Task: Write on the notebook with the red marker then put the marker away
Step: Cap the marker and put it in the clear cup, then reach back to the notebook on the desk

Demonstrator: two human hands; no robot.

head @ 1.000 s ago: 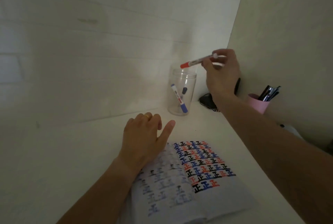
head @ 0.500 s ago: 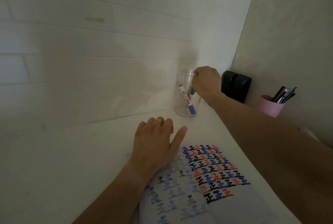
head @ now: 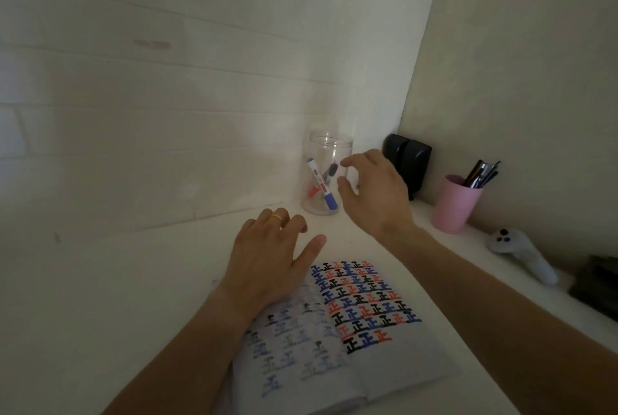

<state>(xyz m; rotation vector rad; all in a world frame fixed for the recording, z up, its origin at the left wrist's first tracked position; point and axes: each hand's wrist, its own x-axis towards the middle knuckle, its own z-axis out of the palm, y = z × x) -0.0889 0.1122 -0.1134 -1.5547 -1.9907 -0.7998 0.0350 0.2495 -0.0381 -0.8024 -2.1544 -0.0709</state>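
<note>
The open notebook [head: 384, 344] lies on the white desk, its right page filled with rows of black, blue and red characters. My left hand [head: 271, 257] rests flat on the notebook's top left corner, fingers spread. A clear jar [head: 329, 150] stands at the back by the wall. Inside it the red marker [head: 79, 193] shows its red cap near the bottom, beside a blue marker [head: 321, 185] and a dark one. My right hand [head: 374, 194] hovers just right of the jar, fingers apart and holding nothing.
A black box [head: 406, 160] sits in the back corner. A pink cup [head: 454, 204] with pens stands to the right, then a small white plush toy [head: 521, 254] and a dark object [head: 598, 284] at the right edge. Walls close off the back and right.
One second ago my right hand held the red marker above the jar. It lowered it into the jar, let go, and has drawn back to the right, empty. The left hand stayed.
</note>
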